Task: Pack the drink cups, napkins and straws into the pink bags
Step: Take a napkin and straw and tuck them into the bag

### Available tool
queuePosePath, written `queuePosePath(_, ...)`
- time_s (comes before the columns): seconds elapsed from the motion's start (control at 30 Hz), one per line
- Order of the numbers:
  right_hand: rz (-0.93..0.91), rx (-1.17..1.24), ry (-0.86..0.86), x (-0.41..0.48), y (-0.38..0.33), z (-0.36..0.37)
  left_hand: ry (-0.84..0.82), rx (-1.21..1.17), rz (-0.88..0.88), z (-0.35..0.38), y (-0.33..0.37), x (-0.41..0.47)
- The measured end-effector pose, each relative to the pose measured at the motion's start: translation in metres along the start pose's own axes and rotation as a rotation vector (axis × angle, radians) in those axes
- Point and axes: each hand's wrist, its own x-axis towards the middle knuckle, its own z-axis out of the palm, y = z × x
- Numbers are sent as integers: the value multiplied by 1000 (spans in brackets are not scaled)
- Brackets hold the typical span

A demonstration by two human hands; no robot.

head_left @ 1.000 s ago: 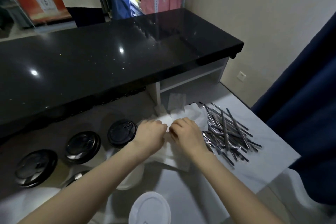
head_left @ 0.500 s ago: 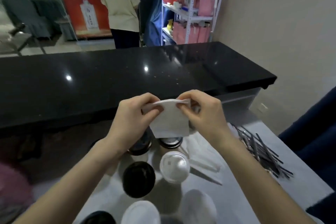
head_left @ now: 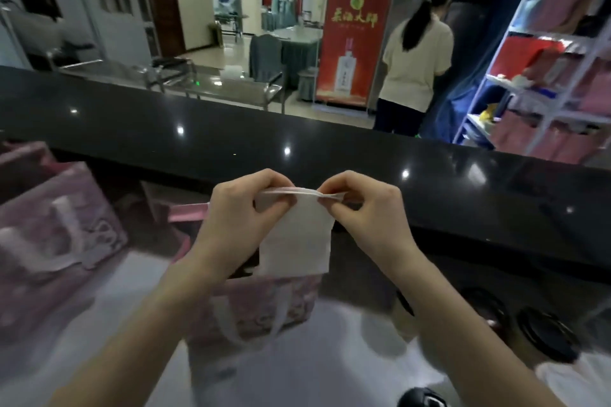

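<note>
A white folded napkin [head_left: 296,241] hangs in front of me, pinched along its top edge by my left hand [head_left: 241,221] and my right hand [head_left: 367,211]. Directly below it stands a pink patterned bag [head_left: 264,311] with white handles, its mouth under the napkin's lower edge. A second pink bag [head_left: 53,228] stands at the left. Drink cups with black lids [head_left: 545,332] sit at the lower right, and another black lid [head_left: 421,398] shows at the bottom edge. No straws are in view.
A long black counter [head_left: 330,155] runs across behind the white work surface [head_left: 314,370]. Beyond it a person [head_left: 415,56] stands with their back to me beside a red banner [head_left: 353,36]. A white shelf rack [head_left: 558,59] with pink bags is at the right.
Both hands lifted the napkin off the pile by the straws. My view swung left and up, so the pink bags now lie under the napkin and the straws are out of sight.
</note>
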Motion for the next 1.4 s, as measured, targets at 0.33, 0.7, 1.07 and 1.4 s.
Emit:
queuePosePath(0.33,163,-55,-134,31,-6,112,-147,114,-177,-50,-97,-15)
queuePosePath(0.7,56,-446,-415,-8,27,120,-529,383,11,-39,-126,-44)
queuePosePath(1.07,29,-356,-386,-25,33,60,-325,335,32,-24,-83,-37)
queuePosePath(1.4,105,-415,-179,-110,65,-122,-361,25,193,124,77,-25)
